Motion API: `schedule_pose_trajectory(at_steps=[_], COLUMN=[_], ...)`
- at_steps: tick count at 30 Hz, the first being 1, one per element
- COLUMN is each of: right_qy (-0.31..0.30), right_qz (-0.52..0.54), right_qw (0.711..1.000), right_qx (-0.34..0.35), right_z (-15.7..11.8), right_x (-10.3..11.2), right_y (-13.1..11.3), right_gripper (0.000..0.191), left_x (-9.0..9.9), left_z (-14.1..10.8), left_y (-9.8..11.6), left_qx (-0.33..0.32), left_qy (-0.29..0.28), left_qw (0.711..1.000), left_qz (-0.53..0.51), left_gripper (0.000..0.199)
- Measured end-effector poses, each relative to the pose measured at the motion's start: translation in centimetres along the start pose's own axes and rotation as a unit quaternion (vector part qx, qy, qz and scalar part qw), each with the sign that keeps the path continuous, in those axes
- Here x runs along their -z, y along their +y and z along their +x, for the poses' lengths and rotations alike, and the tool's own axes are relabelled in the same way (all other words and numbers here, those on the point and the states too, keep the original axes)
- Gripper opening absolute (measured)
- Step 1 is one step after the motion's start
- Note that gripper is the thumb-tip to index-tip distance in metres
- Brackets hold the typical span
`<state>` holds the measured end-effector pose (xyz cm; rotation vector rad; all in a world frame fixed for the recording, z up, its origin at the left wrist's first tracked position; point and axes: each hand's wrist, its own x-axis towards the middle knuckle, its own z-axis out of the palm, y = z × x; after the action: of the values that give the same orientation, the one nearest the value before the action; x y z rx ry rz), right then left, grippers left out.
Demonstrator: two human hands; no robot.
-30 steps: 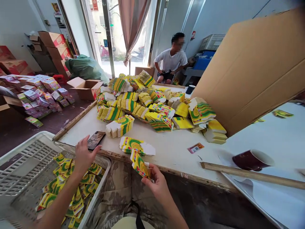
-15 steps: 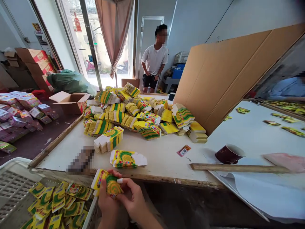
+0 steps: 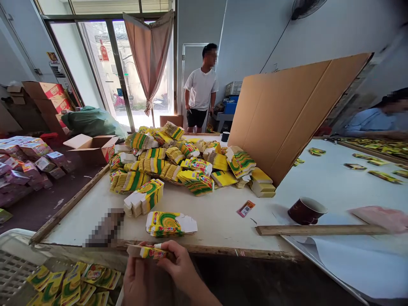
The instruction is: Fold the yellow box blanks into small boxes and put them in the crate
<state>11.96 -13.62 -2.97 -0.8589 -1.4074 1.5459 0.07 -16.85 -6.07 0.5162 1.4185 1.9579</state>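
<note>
Both my hands hold a small yellow carton [image 3: 153,253] just in front of the table's near edge. My left hand [image 3: 135,276] grips its left end, where a plain flap stands out. On the right end are the closed fingers of my right hand [image 3: 178,263], one fingertip wrapped in white. Just beyond my hands, a short stack of flat yellow-green cartons [image 3: 170,224] lies on the white table [image 3: 219,221]. Behind it are another bundle of cartons [image 3: 145,197] and a large heap of bundled cartons [image 3: 172,159].
A crate [image 3: 14,272] with yellow packs stands at lower left. On the table are a dark mug [image 3: 302,211], a wooden strip [image 3: 318,230], a small packet [image 3: 245,208] and an upright cardboard sheet [image 3: 277,114]. One person [image 3: 201,91] stands behind; another [image 3: 369,121] is at far right.
The carton has been turned, so its narrow side and flap now show instead of its broad face. The view has tilted up slightly. The standing person's arms have moved apart and hang lower.
</note>
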Motion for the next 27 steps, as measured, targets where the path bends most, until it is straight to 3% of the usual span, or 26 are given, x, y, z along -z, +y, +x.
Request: schedule_pose_trajectory(at_steps=[4, 5, 7, 9, 11, 13, 15, 17, 19, 21, 23, 25, 27], right_qy=[0.003, -0.011, -0.026, -0.019, -0.028, -0.076, -0.132, -0.139, -0.075, -0.002, -0.002, -0.059, -0.099], right_qz=[-0.065, -0.094, -0.179, -0.303, -0.422, -0.482, -0.484, -0.456, -0.393, -0.291, -0.165, -0.065, -0.006], right_qw=[0.996, 0.991, 0.970, 0.918, 0.840, 0.777, 0.751, 0.776, 0.849, 0.927, 0.978, 0.995, 0.995], right_qx=[0.066, 0.091, 0.163, 0.255, 0.340, 0.398, 0.430, 0.414, 0.344, 0.237, 0.126, 0.035, -0.026], right_z=[0.6, 0.8, 1.2, 1.7, 1.9, 1.6, 1.0, 0.3, -0.3, -0.7, -0.8, -0.8, -0.6], right_x=[0.5, 0.9, 2.0, 3.0, 3.3, 3.0, 2.3, 1.8, 1.5, 1.3, 0.9, 0.2, -0.3], right_y=[-0.3, -0.5, -1.1, -1.8, -2.4, -3.0, -3.4, -3.5, -3.3, -2.9, -2.6, -2.4, -2.4], right_gripper=[0.021, 0.021, 0.022, 0.021, 0.021, 0.019, 0.018, 0.017, 0.043, 0.070, 0.061, 0.049, 0.047], left_x=[1.5, 2.1, 3.4, 4.7, 5.4, 5.2, 4.3, 3.4, 3.2, 3.5, 4.0, 4.4, 4.6], left_z=[0.3, 0.5, 1.0, 1.5, 1.7, 1.5, 0.8, -0.2, -1.1, -1.8, -2.2, -2.4, -2.6], left_y=[1.2, 2.1, 4.3, 6.5, 7.9, 8.1, 7.4, 6.2, 5.1, 4.2, 3.5, 3.0, 2.6], left_qx=[0.050, 0.057, 0.032, -0.055, -0.138, -0.154, -0.118, -0.092, -0.103, -0.135, -0.157, -0.160, -0.161], left_qy=[0.069, 0.053, -0.034, -0.128, -0.196, -0.259, -0.328, -0.349, -0.285, -0.205, -0.205, -0.248, -0.266], left_qw=[0.996, 0.996, 0.994, 0.980, 0.945, 0.899, 0.864, 0.864, 0.885, 0.886, 0.866, 0.850, 0.848], left_qz=[0.022, 0.042, 0.095, 0.144, 0.222, 0.318, 0.364, 0.350, 0.353, 0.393, 0.429, 0.435, 0.430], left_gripper=[0.056, 0.055, 0.054, 0.059, 0.072, 0.088, 0.084, 0.067, 0.058, 0.063, 0.072, 0.078, 0.080])
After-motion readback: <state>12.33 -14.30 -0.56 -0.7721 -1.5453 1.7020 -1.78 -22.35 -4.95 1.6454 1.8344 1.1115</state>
